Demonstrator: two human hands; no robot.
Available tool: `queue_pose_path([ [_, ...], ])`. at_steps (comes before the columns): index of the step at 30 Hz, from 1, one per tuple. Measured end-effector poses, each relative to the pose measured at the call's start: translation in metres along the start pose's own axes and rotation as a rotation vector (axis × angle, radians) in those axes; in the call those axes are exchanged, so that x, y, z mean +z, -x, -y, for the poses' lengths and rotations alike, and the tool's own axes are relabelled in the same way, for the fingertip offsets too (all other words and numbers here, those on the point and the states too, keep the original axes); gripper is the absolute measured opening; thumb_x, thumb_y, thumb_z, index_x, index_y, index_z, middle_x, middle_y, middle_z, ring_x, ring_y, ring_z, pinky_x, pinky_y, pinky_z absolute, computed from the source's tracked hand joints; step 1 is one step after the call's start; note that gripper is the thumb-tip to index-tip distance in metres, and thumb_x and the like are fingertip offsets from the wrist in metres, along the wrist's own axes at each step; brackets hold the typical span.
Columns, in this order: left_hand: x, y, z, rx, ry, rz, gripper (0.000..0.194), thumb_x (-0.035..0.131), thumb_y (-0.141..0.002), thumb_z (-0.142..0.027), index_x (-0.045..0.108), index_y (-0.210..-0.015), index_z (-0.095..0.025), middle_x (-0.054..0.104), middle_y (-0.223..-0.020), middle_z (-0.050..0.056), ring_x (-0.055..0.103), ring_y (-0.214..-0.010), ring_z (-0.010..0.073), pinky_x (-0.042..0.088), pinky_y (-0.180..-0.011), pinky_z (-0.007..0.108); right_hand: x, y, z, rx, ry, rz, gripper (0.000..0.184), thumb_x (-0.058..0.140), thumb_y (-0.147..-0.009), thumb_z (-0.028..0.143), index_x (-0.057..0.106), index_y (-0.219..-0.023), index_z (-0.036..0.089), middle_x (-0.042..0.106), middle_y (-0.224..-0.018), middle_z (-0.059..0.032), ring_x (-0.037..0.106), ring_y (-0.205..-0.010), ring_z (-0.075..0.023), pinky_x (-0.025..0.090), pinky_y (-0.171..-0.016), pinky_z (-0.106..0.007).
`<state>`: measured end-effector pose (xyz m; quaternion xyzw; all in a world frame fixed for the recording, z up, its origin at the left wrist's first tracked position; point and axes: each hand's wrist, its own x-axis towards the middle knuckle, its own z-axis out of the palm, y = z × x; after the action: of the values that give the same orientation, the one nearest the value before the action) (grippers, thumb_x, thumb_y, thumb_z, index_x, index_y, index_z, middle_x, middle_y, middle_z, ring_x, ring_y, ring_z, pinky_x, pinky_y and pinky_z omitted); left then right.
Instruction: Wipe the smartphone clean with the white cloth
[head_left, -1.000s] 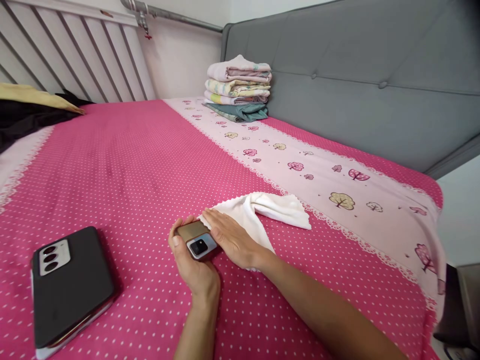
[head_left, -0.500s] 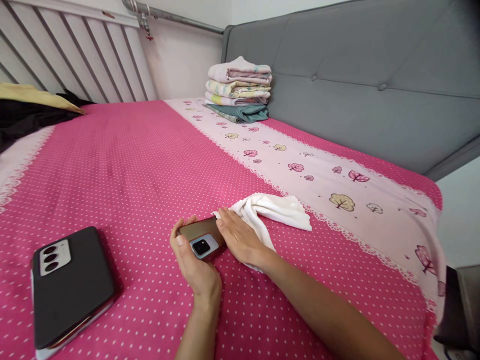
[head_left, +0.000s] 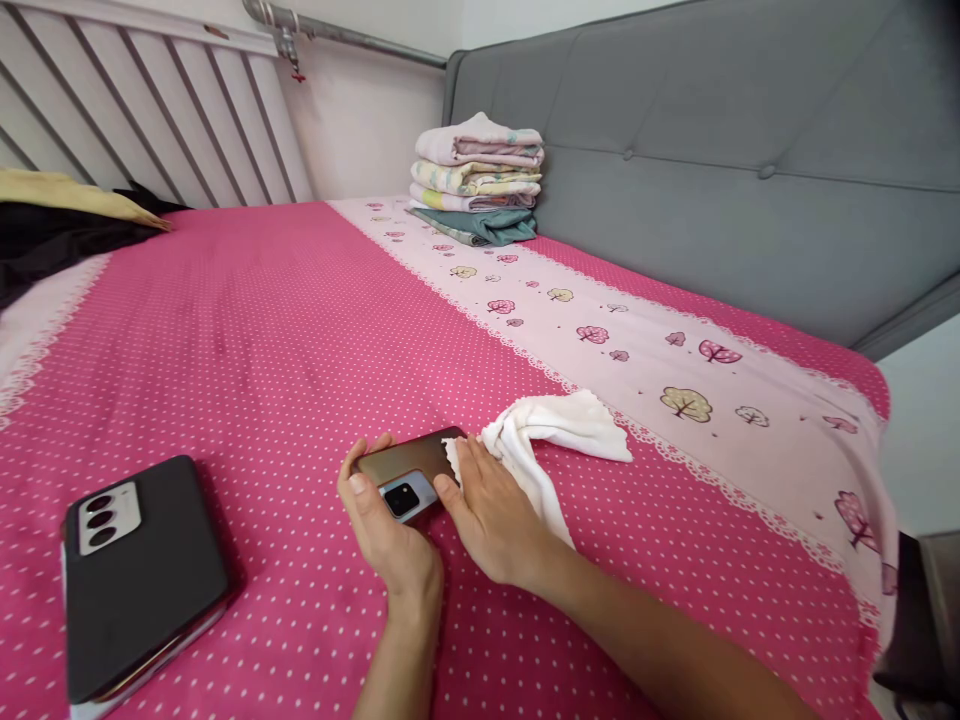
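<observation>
A brown phone (head_left: 409,457) is in the left hand (head_left: 394,545), over the pink bed (head_left: 247,350), with its camera side up. The left fingers are clamped on its near end. A white cloth (head_left: 574,415) covers its other end and spreads onto the bed. The right hand (head_left: 495,515) lies on the cloth, its fingers side by side; I can't tell if they grip it. A black phone (head_left: 150,585) lies to the left. Folded cloths (head_left: 476,180) are piled by the gray headboard (head_left: 712,150).
</observation>
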<state>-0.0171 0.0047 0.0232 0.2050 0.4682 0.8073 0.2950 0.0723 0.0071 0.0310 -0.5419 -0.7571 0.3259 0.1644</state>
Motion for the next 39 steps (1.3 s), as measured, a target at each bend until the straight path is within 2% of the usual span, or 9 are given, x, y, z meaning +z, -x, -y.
queue_pose_path([
  [6,-0.001,-0.001,-0.002,-0.047,0.019,-0.022,0.041,0.043,-0.084,-0.055,0.054,-0.106,-0.023,0.059,-0.103,0.006,0.056,-0.086,0.0175,0.046,-0.072,0.032,0.011,0.019,0.013,-0.075,-0.03,-0.027,0.077,0.015,-0.093,0.059,0.014,-0.146,0.003,0.007,-0.152,-0.0161,0.003,-0.141,-0.027,0.01,-0.115,-0.049],
  [9,-0.001,-0.001,-0.004,-0.092,0.049,-0.022,0.04,0.045,-0.083,-0.055,0.054,-0.106,-0.024,0.059,-0.103,0.004,0.056,-0.086,0.0168,0.046,-0.074,0.032,0.012,0.024,0.017,-0.179,-0.034,-0.024,0.071,0.016,-0.094,0.056,0.013,-0.147,0.008,0.008,-0.153,-0.0128,0.003,-0.141,-0.026,0.011,-0.115,-0.049],
  [12,0.0,0.0,-0.005,-0.096,0.143,0.023,0.036,0.045,-0.083,-0.054,0.055,-0.104,-0.025,0.058,-0.102,0.003,0.056,-0.089,0.0166,0.045,-0.081,0.032,0.008,0.024,0.017,-0.313,-0.036,0.006,0.07,0.012,-0.095,0.054,0.012,-0.147,0.007,0.008,-0.153,-0.0116,0.003,-0.141,-0.0226,0.01,-0.116,-0.045],
  [15,-0.001,0.001,-0.003,-0.056,0.177,0.112,0.037,0.041,-0.086,-0.054,0.056,-0.105,-0.026,0.057,-0.106,0.003,0.056,-0.094,0.0172,0.043,-0.087,0.033,0.003,0.019,0.014,-0.411,-0.05,0.026,0.071,0.009,-0.095,0.054,0.009,-0.147,0.005,0.005,-0.154,-0.0117,0.001,-0.141,-0.0197,0.008,-0.117,-0.041],
  [18,-0.002,0.002,0.0,-0.003,0.119,0.197,0.039,0.039,-0.087,-0.054,0.055,-0.109,-0.027,0.055,-0.114,0.005,0.053,-0.105,0.019,0.04,-0.095,0.035,0.001,0.013,0.008,-0.465,-0.08,0.02,0.067,0.008,-0.096,0.052,0.003,-0.148,0.009,0.0,-0.154,-0.0077,-0.001,-0.141,-0.018,0.005,-0.117,-0.04],
  [22,-0.001,0.006,-0.001,0.121,0.017,0.279,0.043,0.037,-0.088,-0.054,0.054,-0.115,-0.024,0.053,-0.121,0.007,0.049,-0.116,0.0218,0.037,-0.101,0.038,0.001,0.004,0.0,-0.466,-0.139,0.003,0.06,0.006,-0.097,0.05,-0.005,-0.148,0.019,-0.005,-0.154,0.0,-0.004,-0.141,-0.0157,0.003,-0.116,-0.04],
  [26,0.002,0.015,-0.005,0.225,-0.074,0.372,0.048,0.036,-0.089,-0.054,0.05,-0.122,-0.023,0.05,-0.127,0.01,0.046,-0.121,0.0244,0.036,-0.102,0.039,-0.002,-0.004,-0.008,-0.431,-0.219,-0.063,0.058,0.003,-0.096,0.05,-0.006,-0.147,0.025,-0.003,-0.154,0.0032,-0.003,-0.141,-0.0151,0.003,-0.116,-0.04],
  [31,0.005,0.027,-0.007,0.27,-0.122,0.475,0.055,0.037,-0.088,-0.055,0.041,-0.132,-0.023,0.043,-0.136,0.011,0.039,-0.128,0.0267,0.036,-0.104,0.041,-0.008,-0.004,-0.011,-0.442,-0.359,-0.112,0.059,0.003,-0.095,0.054,-0.001,-0.148,0.029,0.003,-0.155,0.0046,0.0,-0.141,-0.0163,0.006,-0.116,-0.041],
  [39,0.004,0.032,-0.007,0.283,-0.201,0.528,0.065,0.03,-0.088,-0.059,0.025,-0.143,-0.026,0.027,-0.15,0.008,0.025,-0.137,0.0248,0.028,-0.11,0.039,-0.02,0.014,0.005,-0.612,-0.405,-0.031,0.066,0.005,-0.092,0.06,-0.004,-0.148,0.026,-0.003,-0.155,0.0039,-0.002,-0.141,-0.0194,0.003,-0.116,-0.043],
])
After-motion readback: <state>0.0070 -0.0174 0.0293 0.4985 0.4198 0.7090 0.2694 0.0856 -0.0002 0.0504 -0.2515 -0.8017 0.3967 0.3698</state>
